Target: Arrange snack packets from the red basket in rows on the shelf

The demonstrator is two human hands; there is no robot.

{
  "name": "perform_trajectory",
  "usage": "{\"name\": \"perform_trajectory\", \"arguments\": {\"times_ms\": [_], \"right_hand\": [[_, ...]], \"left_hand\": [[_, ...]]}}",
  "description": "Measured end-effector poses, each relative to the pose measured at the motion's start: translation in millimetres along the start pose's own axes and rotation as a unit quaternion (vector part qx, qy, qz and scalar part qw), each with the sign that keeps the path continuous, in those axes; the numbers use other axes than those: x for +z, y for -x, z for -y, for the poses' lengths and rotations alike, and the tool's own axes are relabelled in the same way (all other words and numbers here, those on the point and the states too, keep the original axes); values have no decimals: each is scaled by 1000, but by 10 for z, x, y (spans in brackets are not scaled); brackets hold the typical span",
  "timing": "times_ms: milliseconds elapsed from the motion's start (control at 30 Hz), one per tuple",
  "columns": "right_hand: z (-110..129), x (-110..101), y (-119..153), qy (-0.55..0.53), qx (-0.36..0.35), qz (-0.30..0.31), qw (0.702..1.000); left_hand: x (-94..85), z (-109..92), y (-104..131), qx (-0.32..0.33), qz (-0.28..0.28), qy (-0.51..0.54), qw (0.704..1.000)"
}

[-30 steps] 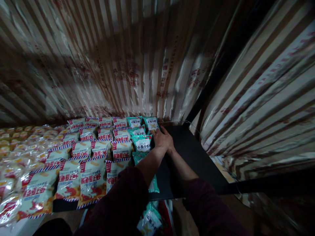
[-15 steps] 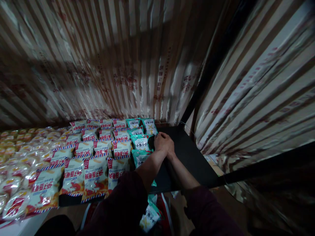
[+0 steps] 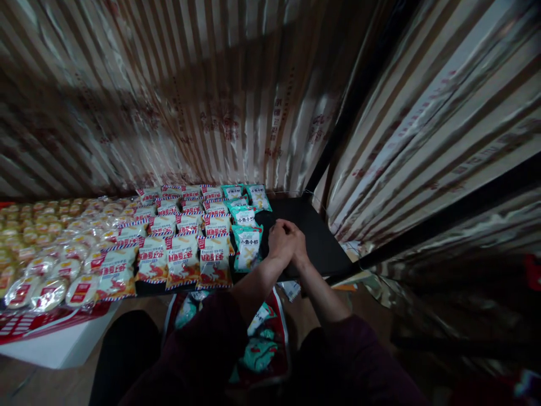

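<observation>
My left hand (image 3: 279,241) and my right hand (image 3: 297,243) are close together over the black shelf board (image 3: 319,228). Both have curled fingers meeting at the tips, and anything held between them is hidden. To the left of my hands, teal snack bags (image 3: 247,248) stand in a column. The nearest one is beside my left wrist but seems apart from it. A dark shape (image 3: 264,219), which I cannot make out, lies between that column and my left hand. Farther left are rows of white and red snack bags (image 3: 182,260) with striped edges.
Round, clear-wrapped packs (image 3: 54,293) cover the left side. Below the board, a red-edged container (image 3: 285,344) holds more teal bags. Striped printed curtains (image 3: 236,101) hang behind and at right. A black frame bar (image 3: 406,237) runs along the right side.
The view has shifted, so the goods appear higher and more of the container below shows. My hands remain together, now slightly nearer to me on the board, with fingertips meeting.
</observation>
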State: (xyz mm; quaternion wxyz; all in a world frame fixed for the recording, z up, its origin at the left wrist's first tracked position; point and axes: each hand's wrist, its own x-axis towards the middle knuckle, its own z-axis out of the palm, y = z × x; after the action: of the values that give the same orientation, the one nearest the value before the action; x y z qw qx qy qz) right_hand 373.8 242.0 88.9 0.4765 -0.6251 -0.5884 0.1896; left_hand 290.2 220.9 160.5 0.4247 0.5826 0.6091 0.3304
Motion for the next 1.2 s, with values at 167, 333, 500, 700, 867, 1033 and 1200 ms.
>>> {"name": "perform_trajectory", "arguments": {"times_ms": [167,333,500,700,867,1033,1200], "right_hand": [[149,-99,329,-23,-10,-8,1000],[265,-139,638,-16,-7,4,1000],[345,-109,983,-16,-9,2,1000],[333,-1,1449,-27,19,18,999],[197,157,1811,19,58,80,995],[81,379,2121,70,106,173,977],[-23,496,2310,117,143,230,956]], "left_hand": [[-97,-19,392,-14,5,-3,1000],[-189,85,688,-11,19,-1,1000],[-213,319,939,-18,25,8,999],[-254,643,1265,-46,28,7,999],[-247,1031,1405,-88,40,-10,995],[-194,1468,1417,-161,54,-54,984],[-184,1755,1416,-197,70,-99,973]]}}
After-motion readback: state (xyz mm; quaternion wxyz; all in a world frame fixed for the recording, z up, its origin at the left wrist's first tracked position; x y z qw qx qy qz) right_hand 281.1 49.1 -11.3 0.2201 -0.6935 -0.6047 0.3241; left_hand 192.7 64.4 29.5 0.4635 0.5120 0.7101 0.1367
